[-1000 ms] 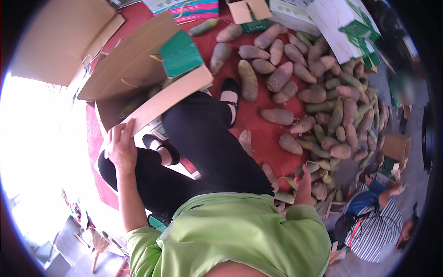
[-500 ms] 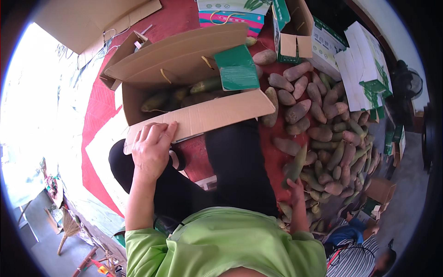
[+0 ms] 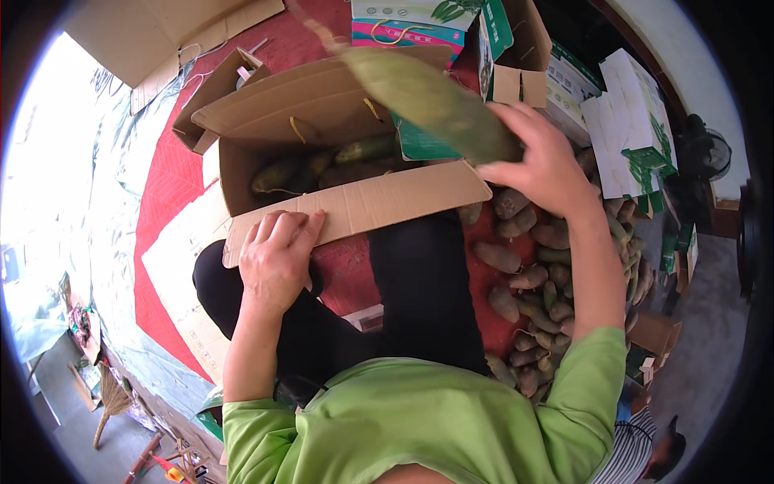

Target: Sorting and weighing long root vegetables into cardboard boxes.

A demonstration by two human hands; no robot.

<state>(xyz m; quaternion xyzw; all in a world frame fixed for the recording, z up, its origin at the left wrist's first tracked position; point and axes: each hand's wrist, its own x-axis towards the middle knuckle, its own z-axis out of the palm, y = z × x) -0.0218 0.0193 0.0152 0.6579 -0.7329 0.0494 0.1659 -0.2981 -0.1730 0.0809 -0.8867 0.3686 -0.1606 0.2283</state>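
Note:
My right hand (image 3: 538, 157) is raised over the right end of an open carton and grips a large green radish (image 3: 427, 97) by its thick end. Its thin root tail points to the upper left, and motion blurs it slightly. My left hand (image 3: 278, 254) holds the near flap (image 3: 379, 194) of the carton, fingers over the cardboard. Inside the carton (image 3: 234, 173), which has yellow cord handles, several green radishes (image 3: 278, 173) lie side by side. The near flap hides part of the contents. The held radish covers part of the carton's green end flap (image 3: 423, 143).
A large pile of soil-dusted radishes (image 3: 556, 298) spreads over the red mat (image 3: 347, 270) on my right. Other cartons (image 3: 633, 121) stand behind it, near a black fan (image 3: 705, 145). At the lower right sits another person in stripes (image 3: 637, 444). A broom (image 3: 111, 395) lies at the left.
My right hand has lifted the green radish from the pile beside my leg, up and leftward to the carton. My left hand stays on the flap, which has shifted slightly right in view.

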